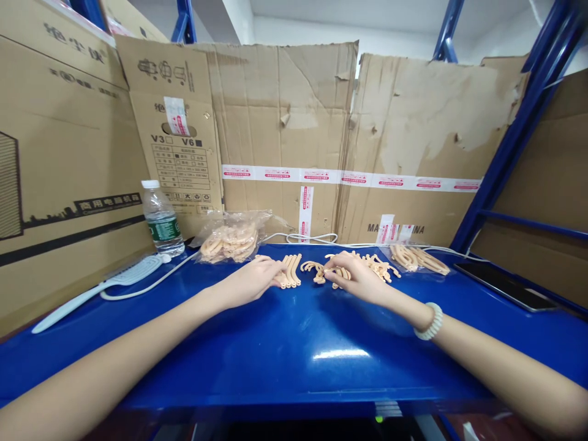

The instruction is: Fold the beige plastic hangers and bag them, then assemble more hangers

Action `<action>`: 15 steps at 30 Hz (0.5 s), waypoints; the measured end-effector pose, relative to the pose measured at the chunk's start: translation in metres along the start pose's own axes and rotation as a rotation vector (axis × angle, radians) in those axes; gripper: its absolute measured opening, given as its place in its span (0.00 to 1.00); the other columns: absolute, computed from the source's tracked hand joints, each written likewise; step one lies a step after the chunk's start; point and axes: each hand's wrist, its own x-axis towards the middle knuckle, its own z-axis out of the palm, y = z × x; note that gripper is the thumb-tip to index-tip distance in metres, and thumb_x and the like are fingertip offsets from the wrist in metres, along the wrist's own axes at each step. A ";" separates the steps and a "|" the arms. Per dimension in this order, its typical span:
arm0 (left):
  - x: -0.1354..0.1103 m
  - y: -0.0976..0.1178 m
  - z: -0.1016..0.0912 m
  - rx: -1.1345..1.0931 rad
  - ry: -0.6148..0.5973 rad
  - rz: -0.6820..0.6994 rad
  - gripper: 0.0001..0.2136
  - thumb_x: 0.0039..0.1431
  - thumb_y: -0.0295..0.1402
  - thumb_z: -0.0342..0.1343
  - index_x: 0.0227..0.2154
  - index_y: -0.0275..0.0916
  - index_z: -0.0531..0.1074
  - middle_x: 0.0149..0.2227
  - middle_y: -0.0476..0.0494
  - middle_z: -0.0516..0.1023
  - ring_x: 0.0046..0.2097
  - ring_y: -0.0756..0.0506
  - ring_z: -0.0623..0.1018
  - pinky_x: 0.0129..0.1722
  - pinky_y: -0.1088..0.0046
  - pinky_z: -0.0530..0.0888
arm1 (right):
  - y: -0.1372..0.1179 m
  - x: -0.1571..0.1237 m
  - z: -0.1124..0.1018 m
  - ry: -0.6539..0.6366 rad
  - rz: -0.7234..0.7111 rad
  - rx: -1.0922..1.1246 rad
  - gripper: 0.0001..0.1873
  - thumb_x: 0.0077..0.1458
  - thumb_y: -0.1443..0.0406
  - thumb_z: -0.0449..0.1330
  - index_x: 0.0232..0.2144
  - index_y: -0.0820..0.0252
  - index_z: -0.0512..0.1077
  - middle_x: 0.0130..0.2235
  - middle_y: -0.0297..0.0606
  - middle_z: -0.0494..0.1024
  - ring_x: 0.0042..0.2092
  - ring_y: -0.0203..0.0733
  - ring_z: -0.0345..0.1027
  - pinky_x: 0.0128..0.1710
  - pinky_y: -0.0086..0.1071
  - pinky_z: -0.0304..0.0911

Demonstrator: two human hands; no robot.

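Slim, beige, slightly S-shaped pieces (293,271) with small holes at their ends lie side by side in a row on the blue table. My left hand (260,278) is at the left end of this row, fingers drawn together; what they hold, if anything, is hidden. To the right, my right hand (356,277) pinches at the edge of a loose beige curved piece (318,274), thumb and forefinger close together. More beige pieces (381,267) lie in a jumbled heap behind and beside that hand, which partly covers them.
A clear bag of beige pieces (232,241) and a water bottle (162,220) stand at back left, near a pale blue brush (133,271). Another bag (416,258) and a dark phone-like device (505,286) lie right. Cardboard (285,135) walls the back; a white cable (151,294) crosses the table.
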 end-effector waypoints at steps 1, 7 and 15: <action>-0.001 -0.004 0.000 0.004 -0.012 0.006 0.07 0.65 0.27 0.47 0.42 0.36 0.68 0.40 0.38 0.76 0.42 0.41 0.74 0.42 0.64 0.71 | 0.003 0.005 0.002 -0.030 -0.012 -0.054 0.08 0.62 0.63 0.57 0.34 0.59 0.75 0.38 0.40 0.79 0.42 0.45 0.69 0.46 0.42 0.59; -0.007 -0.011 0.005 0.005 -0.079 0.048 0.11 0.61 0.19 0.46 0.36 0.37 0.71 0.36 0.43 0.74 0.39 0.45 0.74 0.40 0.71 0.71 | 0.018 0.031 0.019 -0.134 -0.070 -0.138 0.05 0.59 0.70 0.58 0.35 0.61 0.75 0.38 0.40 0.78 0.45 0.45 0.68 0.49 0.43 0.58; -0.001 0.013 -0.036 -0.008 0.109 0.033 0.12 0.64 0.22 0.45 0.45 0.37 0.70 0.45 0.42 0.75 0.48 0.44 0.74 0.49 0.65 0.71 | 0.017 0.023 0.023 -0.129 -0.104 -0.095 0.09 0.58 0.70 0.59 0.41 0.61 0.74 0.44 0.43 0.76 0.48 0.45 0.68 0.49 0.40 0.62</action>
